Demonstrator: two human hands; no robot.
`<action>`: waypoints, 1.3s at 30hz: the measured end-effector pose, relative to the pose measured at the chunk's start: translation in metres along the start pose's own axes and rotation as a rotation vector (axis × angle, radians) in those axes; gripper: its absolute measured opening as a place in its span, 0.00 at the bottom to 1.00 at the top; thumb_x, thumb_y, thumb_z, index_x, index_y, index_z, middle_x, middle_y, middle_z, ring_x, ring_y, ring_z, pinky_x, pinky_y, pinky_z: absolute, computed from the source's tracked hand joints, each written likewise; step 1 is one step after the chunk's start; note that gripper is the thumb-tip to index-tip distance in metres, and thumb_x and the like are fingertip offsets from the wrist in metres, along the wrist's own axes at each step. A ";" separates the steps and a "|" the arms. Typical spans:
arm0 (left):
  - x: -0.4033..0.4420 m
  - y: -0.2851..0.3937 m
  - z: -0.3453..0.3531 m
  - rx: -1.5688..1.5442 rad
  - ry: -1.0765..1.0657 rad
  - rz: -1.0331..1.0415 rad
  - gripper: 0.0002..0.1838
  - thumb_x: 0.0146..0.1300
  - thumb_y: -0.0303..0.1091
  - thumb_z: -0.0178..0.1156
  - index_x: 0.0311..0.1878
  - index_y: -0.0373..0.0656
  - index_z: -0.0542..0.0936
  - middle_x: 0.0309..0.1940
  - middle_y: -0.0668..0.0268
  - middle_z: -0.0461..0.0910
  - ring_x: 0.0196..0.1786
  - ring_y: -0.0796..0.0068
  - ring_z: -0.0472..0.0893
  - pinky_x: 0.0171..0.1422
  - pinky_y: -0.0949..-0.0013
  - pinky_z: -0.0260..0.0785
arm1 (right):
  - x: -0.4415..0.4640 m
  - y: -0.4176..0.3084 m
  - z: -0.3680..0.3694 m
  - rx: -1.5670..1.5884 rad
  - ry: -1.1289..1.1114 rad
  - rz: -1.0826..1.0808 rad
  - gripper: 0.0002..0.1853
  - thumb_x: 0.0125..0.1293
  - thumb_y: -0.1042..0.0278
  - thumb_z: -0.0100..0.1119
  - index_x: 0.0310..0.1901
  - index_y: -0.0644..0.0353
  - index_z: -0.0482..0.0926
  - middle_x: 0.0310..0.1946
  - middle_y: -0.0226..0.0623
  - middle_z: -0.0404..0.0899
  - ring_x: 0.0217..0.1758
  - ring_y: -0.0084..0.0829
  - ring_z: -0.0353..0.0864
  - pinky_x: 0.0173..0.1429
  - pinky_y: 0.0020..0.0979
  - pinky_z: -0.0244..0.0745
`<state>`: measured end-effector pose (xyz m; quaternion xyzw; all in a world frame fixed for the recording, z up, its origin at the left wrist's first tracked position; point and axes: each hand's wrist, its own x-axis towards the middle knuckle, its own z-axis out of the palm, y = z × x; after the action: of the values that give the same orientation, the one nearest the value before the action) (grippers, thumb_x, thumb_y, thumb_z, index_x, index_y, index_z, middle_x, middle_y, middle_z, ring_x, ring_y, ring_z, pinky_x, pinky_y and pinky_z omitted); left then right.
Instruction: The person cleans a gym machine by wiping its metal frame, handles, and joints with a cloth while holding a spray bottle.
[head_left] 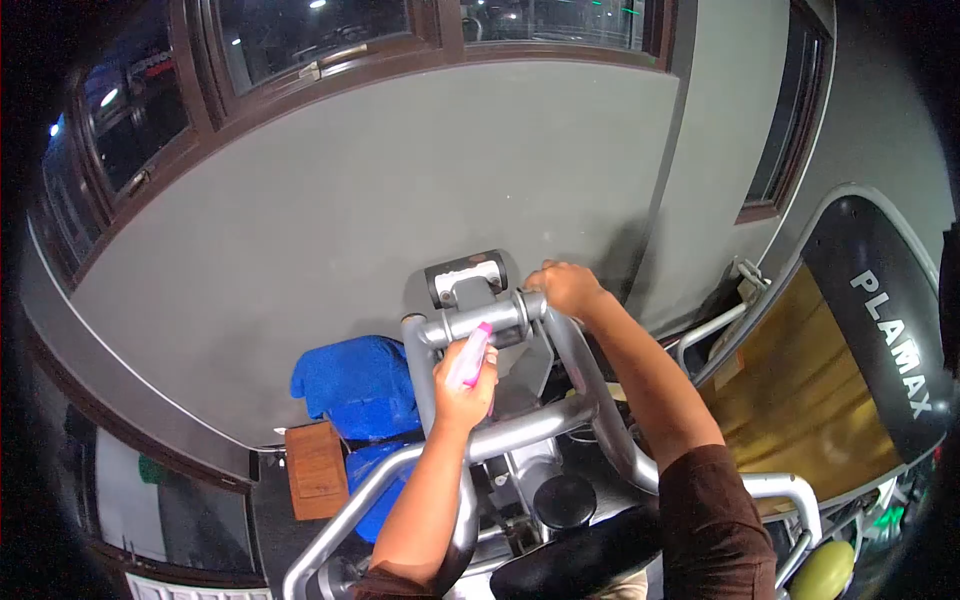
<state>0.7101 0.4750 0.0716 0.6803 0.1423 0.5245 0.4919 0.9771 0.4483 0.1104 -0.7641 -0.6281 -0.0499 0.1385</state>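
My left hand [466, 392] is wrapped around a pink-and-white spray bottle [468, 368], its pink tip pointing forward at the grey crossbar [465, 322] of an exercise machine. The bottle's lower part is hidden by my fingers and the machine. My right hand [565, 288] is closed at the right end of that crossbar, fingers curled at the top corner of the tubular frame [575, 360]. What lies under those fingers cannot be made out. Just beyond the crossbar is a black roller pad [435, 287] on a silver bracket.
A blue towel [350, 375] is draped left of the machine, near a brown wooden box [316, 470]. Curved silver tubing [530, 428] crosses below my hands. On the right stands a large PLAMAX panel [815, 380]. A grey wall [370, 180] with windows rises ahead.
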 end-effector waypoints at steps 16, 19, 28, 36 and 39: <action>0.001 -0.005 0.000 0.047 -0.058 0.045 0.10 0.66 0.19 0.60 0.50 0.35 0.78 0.35 0.64 0.83 0.26 0.79 0.81 0.31 0.72 0.75 | -0.005 -0.006 0.009 0.096 0.163 0.314 0.15 0.70 0.57 0.59 0.55 0.37 0.87 0.50 0.38 0.86 0.51 0.50 0.86 0.57 0.49 0.81; 0.001 -0.003 -0.001 0.007 -0.053 0.026 0.10 0.67 0.18 0.59 0.51 0.35 0.78 0.36 0.63 0.83 0.26 0.79 0.81 0.31 0.72 0.75 | -0.003 -0.004 0.011 0.204 0.206 0.399 0.14 0.70 0.57 0.60 0.55 0.39 0.87 0.50 0.41 0.86 0.52 0.51 0.86 0.58 0.49 0.80; 0.000 -0.009 -0.002 0.020 -0.052 0.049 0.10 0.67 0.19 0.60 0.51 0.34 0.78 0.37 0.63 0.83 0.28 0.80 0.81 0.31 0.73 0.76 | -0.074 0.008 0.008 0.305 0.129 0.197 0.14 0.70 0.62 0.59 0.53 0.45 0.88 0.52 0.45 0.86 0.50 0.55 0.85 0.55 0.48 0.82; 0.004 -0.010 0.001 0.051 -0.049 0.035 0.10 0.66 0.20 0.61 0.50 0.35 0.79 0.36 0.63 0.85 0.29 0.80 0.82 0.34 0.72 0.77 | -0.098 -0.024 -0.010 0.153 0.121 0.170 0.13 0.70 0.63 0.57 0.51 0.43 0.87 0.47 0.42 0.85 0.47 0.53 0.86 0.52 0.50 0.82; 0.003 -0.009 -0.001 0.034 -0.044 -0.004 0.10 0.65 0.21 0.62 0.49 0.36 0.80 0.35 0.64 0.85 0.31 0.79 0.83 0.37 0.72 0.78 | -0.060 -0.018 0.000 0.110 0.145 0.228 0.13 0.71 0.60 0.55 0.52 0.40 0.86 0.47 0.41 0.84 0.47 0.52 0.86 0.50 0.51 0.82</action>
<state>0.7137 0.4818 0.0654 0.6997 0.1418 0.5056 0.4844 0.9478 0.3948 0.0979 -0.8163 -0.5272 -0.0543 0.2297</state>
